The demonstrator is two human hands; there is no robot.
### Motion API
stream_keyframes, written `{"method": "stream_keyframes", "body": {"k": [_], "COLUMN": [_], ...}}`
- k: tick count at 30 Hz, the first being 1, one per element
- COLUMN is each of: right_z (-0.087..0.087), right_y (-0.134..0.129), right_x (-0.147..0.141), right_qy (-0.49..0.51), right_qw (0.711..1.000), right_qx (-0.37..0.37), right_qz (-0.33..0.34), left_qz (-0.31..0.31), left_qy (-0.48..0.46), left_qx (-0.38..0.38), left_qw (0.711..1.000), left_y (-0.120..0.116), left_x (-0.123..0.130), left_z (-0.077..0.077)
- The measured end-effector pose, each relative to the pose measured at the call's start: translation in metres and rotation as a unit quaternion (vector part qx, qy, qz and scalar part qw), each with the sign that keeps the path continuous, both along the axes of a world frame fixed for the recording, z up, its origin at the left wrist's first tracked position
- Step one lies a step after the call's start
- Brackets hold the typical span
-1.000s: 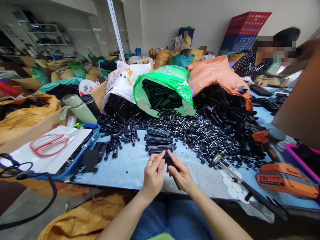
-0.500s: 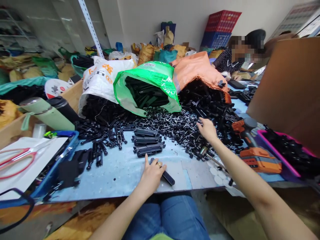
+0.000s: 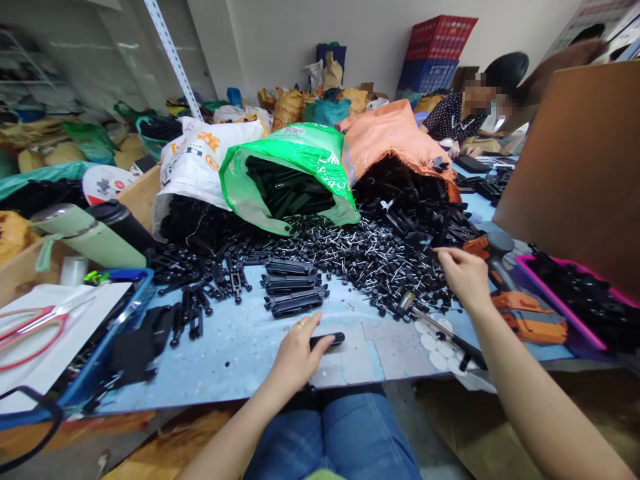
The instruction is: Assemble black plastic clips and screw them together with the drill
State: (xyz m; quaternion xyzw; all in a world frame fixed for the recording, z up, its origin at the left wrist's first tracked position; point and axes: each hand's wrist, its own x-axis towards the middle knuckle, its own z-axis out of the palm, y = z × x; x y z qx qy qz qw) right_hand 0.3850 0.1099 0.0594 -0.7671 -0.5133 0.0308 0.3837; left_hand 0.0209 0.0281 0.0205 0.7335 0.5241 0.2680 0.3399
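My left hand [image 3: 299, 352] is closed around a black plastic bar [image 3: 334, 339] with a rounded end, just above the table's front part. My right hand [image 3: 466, 277] is at the right side of the heap, its fingers pinched together against the loose black plastic parts [image 3: 415, 207]. What lies between those fingertips cannot be made out. Left of it spreads a pile of black-headed screws [image 3: 385, 257] with shiny shanks. Beyond my left hand, several long black assembled pieces [image 3: 296, 301] lie in a stacked row.
White [image 3: 200, 157], green [image 3: 295, 150] and orange [image 3: 375, 137] sacks spill black parts. An orange power drill [image 3: 527, 317] and a pink-rimmed bin [image 3: 595, 333] are right; a hammer-like tool [image 3: 407, 303] lies before them. Scissors [image 3: 45, 327] rest on a blue tray [image 3: 143, 287]. A co-worker [image 3: 453, 120] sits beyond.
My right hand has moved right, from the screw pile to the black parts. My left hand has turned and now wraps the bar, which points further right. The view has shifted slightly.
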Motion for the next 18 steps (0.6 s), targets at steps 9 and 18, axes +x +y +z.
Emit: {"method": "stream_keyframes", "body": {"k": [9,18], "right_z": [0.0,-0.024], "right_y": [-0.123,-0.109], "right_x": [-0.133,-0.118], "right_qy": [0.156,-0.248], "right_qw": [0.824,0.768], "right_qx": [-0.277,-0.281], "right_qz": [0.469,0.519], "left_qz": [0.155,-0.122], "left_qy": [-0.406,0.078], "left_qx": [-0.182,0.052], "left_qw": [0.882,0.988], "left_y": [-0.003,-0.007], "left_x": [0.031,0.016], "left_z": [0.014,-0.003]}}
